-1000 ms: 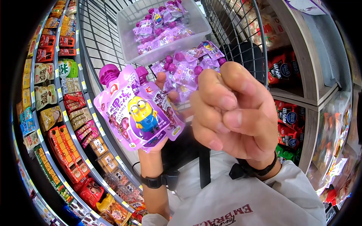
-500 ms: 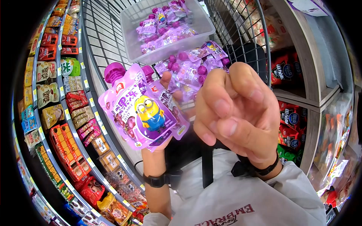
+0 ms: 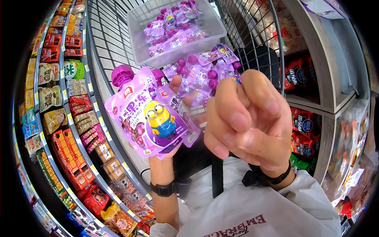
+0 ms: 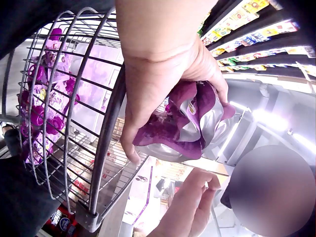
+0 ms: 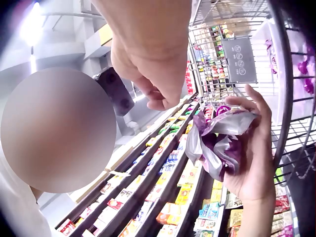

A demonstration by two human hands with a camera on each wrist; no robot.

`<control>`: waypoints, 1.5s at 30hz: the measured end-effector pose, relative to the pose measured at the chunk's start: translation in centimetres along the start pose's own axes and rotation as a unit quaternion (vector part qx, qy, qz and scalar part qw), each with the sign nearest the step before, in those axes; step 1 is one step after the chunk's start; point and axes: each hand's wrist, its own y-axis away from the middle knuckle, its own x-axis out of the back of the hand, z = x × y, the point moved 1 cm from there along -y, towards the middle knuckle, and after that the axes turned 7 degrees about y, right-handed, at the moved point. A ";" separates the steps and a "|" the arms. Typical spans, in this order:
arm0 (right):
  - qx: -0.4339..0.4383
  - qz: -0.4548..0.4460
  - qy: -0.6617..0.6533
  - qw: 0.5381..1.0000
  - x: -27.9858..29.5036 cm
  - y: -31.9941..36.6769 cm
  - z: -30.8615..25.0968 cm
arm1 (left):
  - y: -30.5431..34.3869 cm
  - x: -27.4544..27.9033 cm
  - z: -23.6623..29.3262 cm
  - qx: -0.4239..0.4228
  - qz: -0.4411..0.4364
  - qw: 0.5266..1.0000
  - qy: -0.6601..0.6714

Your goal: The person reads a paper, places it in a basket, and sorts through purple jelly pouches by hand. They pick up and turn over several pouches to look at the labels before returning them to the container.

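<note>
My left hand [image 4: 158,74] holds a bunch of purple spouted jelly pouches by their lower part. The front jelly pouch [image 3: 136,114], with a yellow cartoon figure and a purple cap, faces the head camera. A second jelly pouch [image 3: 191,128] shows behind it on the right. In the left wrist view the silvery folded bottoms of the pouches stick out between thumb and fingers. My right hand [image 3: 252,122] is raised close to the head camera beside the pouches, fingers curled in toward the thumb, nothing visible in its grasp.
A wire shopping cart [image 3: 282,47] stands ahead, holding a translucent plastic bin [image 3: 138,43] of jelly pouches. More loose pouches [image 3: 201,77] lie in the cart in front of the bin. Snack shelves [image 3: 89,94] run along the left; a wooden shelf unit [image 3: 333,118] stands at the right.
The held pouches have shifted slightly right in the head view. My right hand's fingers loosened a little and then drew back toward the thumb. The left hand keeps its hold.
</note>
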 end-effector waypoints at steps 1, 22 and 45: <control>-0.006 -0.007 -0.007 1.000 0.0 0.0 0.0 | 0.0 -0.2 -0.1 -0.003 0.006 1.000 0.000; 0.095 -0.081 0.632 0.765 0.0 -0.5 0.5 | 2.5 2.4 0.8 -0.036 0.005 0.993 -0.110; -0.055 0.132 -0.059 0.988 4.8 -0.2 0.2 | -0.5 -0.3 -0.4 -0.094 0.079 0.971 -0.204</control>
